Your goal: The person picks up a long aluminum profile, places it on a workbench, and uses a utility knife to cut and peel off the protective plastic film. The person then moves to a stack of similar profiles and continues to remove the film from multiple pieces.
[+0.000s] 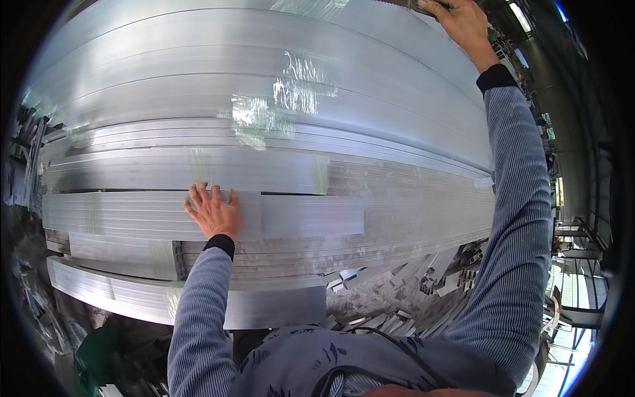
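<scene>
My left hand (215,212) lies with its fingers spread on a long, silvery ribbed metal profile (311,217), near the middle of its length. Just beyond its fingertips runs another flat metal profile (258,169) with strips of clear tape around it. Stretched far out to the upper right, my right hand (462,25) has its fingers curled around a dark flat strip (403,3) that seems to have a toothed edge. Most of that strip is cut off by the top of the view, so its kind is hidden.
Wide metal panels (172,63) fill the far side of the stack, with shiny film wrap (297,92) on some. A shorter profile (278,306) lies along the near edge. Loose offcuts (430,268) litter the floor at the near right. Something green (99,357) sits at the lower left.
</scene>
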Available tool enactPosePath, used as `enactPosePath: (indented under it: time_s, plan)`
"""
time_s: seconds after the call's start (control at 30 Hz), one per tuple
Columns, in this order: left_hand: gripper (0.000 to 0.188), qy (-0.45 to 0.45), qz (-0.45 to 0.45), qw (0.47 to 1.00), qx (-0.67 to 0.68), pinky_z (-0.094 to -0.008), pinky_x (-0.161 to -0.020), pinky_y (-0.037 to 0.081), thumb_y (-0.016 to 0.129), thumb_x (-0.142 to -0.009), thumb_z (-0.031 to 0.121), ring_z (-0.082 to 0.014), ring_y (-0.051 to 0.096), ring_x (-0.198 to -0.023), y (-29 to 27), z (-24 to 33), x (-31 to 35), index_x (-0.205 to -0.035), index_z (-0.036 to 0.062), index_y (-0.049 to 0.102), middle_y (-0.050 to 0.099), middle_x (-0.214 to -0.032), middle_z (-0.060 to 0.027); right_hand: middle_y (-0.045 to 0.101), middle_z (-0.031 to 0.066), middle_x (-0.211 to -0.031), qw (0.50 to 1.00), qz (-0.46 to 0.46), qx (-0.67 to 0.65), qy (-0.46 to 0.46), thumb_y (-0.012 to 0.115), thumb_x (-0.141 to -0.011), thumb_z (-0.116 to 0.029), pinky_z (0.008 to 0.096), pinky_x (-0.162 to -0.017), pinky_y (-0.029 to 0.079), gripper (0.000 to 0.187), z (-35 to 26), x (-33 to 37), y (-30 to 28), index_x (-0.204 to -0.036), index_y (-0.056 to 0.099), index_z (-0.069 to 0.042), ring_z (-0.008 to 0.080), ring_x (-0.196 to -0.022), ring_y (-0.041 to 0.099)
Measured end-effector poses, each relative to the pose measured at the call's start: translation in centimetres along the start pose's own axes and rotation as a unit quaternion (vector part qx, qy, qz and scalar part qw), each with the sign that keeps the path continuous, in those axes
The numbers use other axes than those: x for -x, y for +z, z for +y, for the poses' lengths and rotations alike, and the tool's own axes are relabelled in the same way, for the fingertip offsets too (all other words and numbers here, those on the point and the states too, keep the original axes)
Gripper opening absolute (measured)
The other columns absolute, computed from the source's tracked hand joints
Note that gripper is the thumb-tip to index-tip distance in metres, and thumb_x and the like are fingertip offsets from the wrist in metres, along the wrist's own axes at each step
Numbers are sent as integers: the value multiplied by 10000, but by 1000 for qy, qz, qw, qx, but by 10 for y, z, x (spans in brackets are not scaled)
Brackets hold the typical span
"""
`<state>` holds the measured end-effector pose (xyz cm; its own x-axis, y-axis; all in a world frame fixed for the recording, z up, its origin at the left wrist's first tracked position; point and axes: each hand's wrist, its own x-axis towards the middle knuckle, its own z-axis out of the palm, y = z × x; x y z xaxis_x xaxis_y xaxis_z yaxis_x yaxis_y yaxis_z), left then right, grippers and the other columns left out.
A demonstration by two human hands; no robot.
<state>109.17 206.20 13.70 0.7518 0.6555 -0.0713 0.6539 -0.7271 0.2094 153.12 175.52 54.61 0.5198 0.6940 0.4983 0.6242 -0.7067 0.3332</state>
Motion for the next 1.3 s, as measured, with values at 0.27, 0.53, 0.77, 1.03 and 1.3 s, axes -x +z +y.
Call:
enactPosePath:
  time_s: [0.27, 0.53, 0.77, 1.03, 1.3]
  plan:
    - [450, 3, -4, 1000, 4, -602, -1267, 151, 610, -1013, 488, -312, 264, -1557, 1, -4, -4, -1239, 115, 720, 476, -1517, -91, 759, 65, -784, 996, -2, -31, 83, 728, -948, -598, 368, -700, 553, 481, 24, 28, -39, -1028, 831, -135, 215, -721, 714]
    - [455, 6, 5, 1000, 3, -601, -1264, 156, 600, -1018, 492, -313, 275, -1546, -2, -2, 0, -1231, 109, 721, 486, -1504, -93, 689, 134, -740, 995, 32, -99, -3, 778, -909, -457, 436, -667, 515, 371, -29, -9, -14, -883, 784, -87, 315, -687, 676]
    - [442, 5, 6, 1000, 9, -595, -1259, 163, 610, -1016, 474, -311, 293, -1539, -4, -3, -2, -1219, 100, 730, 495, -1494, -100, 683, 123, -711, 998, 47, -48, -5, 771, -917, -454, 421, -648, 511, 379, -47, -28, -23, -865, 782, -78, 305, -655, 660]
    - [431, 10, 17, 1000, 10, -596, -1258, 166, 610, -1015, 469, -318, 290, -1536, -4, -3, -1, -1199, 99, 734, 497, -1494, -99, 685, 135, -672, 994, 6, -92, 65, 828, -863, -348, 407, -550, 483, 261, -85, -20, -70, -780, 804, -102, 262, -580, 665]
    - [443, 15, 13, 1000, 23, -603, -1263, 153, 608, -1021, 464, -324, 285, -1546, -9, 1, 1, -1234, 90, 713, 492, -1505, -109, 691, 92, -697, 959, 90, -249, 97, 769, -957, -398, 402, -621, 493, 353, -105, -70, -50, -872, 773, -56, 227, -634, 644]
